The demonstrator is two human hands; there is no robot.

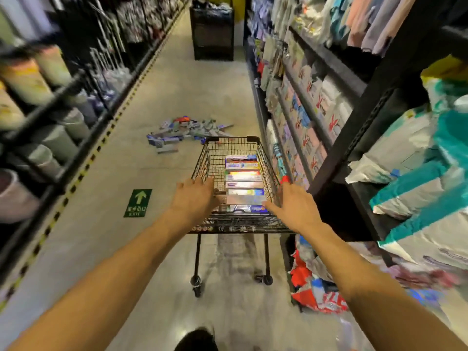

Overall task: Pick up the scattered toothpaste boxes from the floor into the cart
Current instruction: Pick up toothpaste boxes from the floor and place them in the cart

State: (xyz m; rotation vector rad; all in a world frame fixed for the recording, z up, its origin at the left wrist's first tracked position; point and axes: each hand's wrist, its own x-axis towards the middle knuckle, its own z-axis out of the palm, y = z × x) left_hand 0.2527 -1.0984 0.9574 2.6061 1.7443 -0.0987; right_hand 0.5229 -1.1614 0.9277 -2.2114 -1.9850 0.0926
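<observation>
Left hand [195, 197] and right hand [295, 207] are both spread wide, fingers extended, holding nothing, over the near end of the cart [202, 158]; rim contact cannot be confirmed. Loaded boxes [244, 183] lie in a row inside it, while the scattered toothpaste boxes [187, 131] are heaped on the floor [177, 92] just beyond its front. Judged light, stiff card, crushable: grip across the long sides.

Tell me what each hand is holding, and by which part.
Nothing is held. The left hand and right hand are both spread open over the near end of the cart.
</observation>
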